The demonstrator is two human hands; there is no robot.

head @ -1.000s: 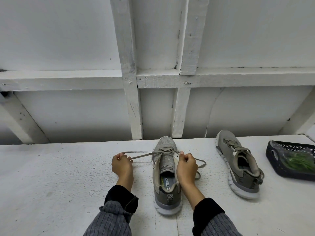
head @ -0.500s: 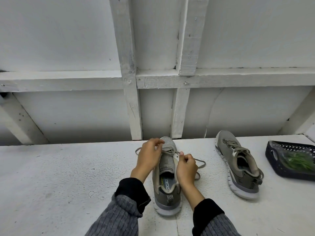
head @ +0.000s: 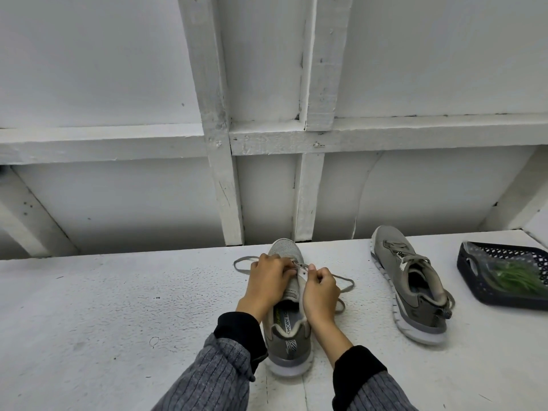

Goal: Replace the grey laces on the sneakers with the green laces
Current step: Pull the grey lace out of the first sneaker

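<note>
Both forearms extended forward and converging, left hand (head: 268,278) and right hand (head: 320,289) close together, knuckles up, fingers curled inward, fingertips pinching; sleeves grey ribbed with black cuffs.

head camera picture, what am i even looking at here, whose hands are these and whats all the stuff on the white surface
There is no machine here. A person wears one wide-angle camera on the head, looking forward and down, so the grey ribbed sleeves with black cuffs at the bottom are that person's own arms.

Both hands work on the near grey mesh sneaker with the white sole, which stands on the white painted surface with its heel towards the camera. The left hand and the right hand have curled fingers at its eyelets, pinching the loose grey lace, whose ends trail on the surface on both sides.

To the right lies the second grey sneaker, laces in place. Further right is a dark perforated plastic basket holding a clear bag of green laces. Behind is a white wall with wooden beams.
</note>
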